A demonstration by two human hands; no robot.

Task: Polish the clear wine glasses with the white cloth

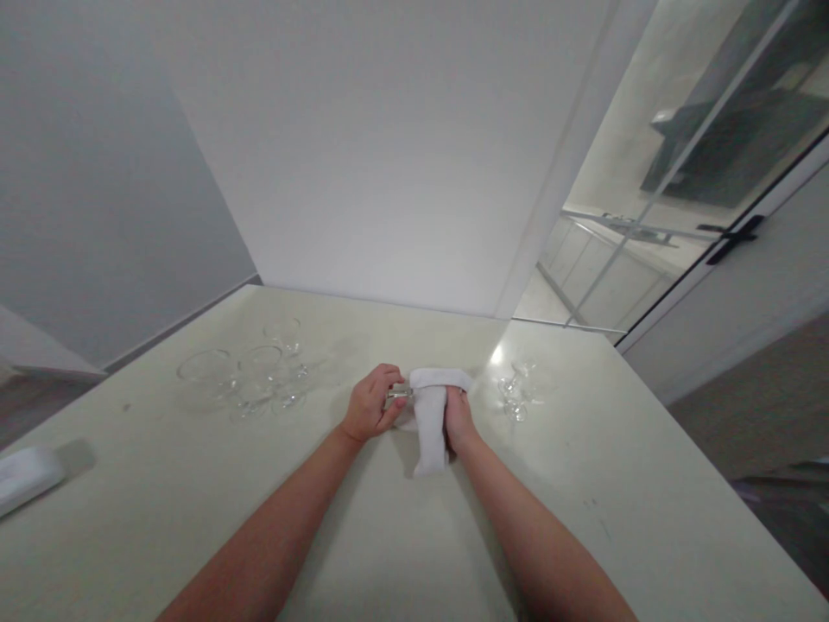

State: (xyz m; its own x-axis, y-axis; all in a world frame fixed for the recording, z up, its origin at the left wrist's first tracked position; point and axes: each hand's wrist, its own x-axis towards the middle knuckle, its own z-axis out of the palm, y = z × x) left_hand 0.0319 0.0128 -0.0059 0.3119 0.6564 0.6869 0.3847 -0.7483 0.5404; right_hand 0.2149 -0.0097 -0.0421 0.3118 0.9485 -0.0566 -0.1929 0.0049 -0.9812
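In the head view, my left hand (372, 404) is closed around the clear glass foot or stem of a stemmed glass (400, 393). The rest of that glass disappears into a white cloth (430, 428), which is wrapped over it and hangs down in front. From the other side my right hand (458, 421) grips the cloth, its fingers mostly hidden in the folds. Both hands are just above the table, close together near its middle. Whether the right fingers touch the glass itself cannot be seen.
Several clear stemmed glasses (260, 363) stand on the pale table (363, 536) to the left. More small clear glasses (516, 393) are on the right. A white object (29, 477) lies at the left edge. A white wall (389, 173) rises behind, beside a glazed door with a black handle (735, 236).
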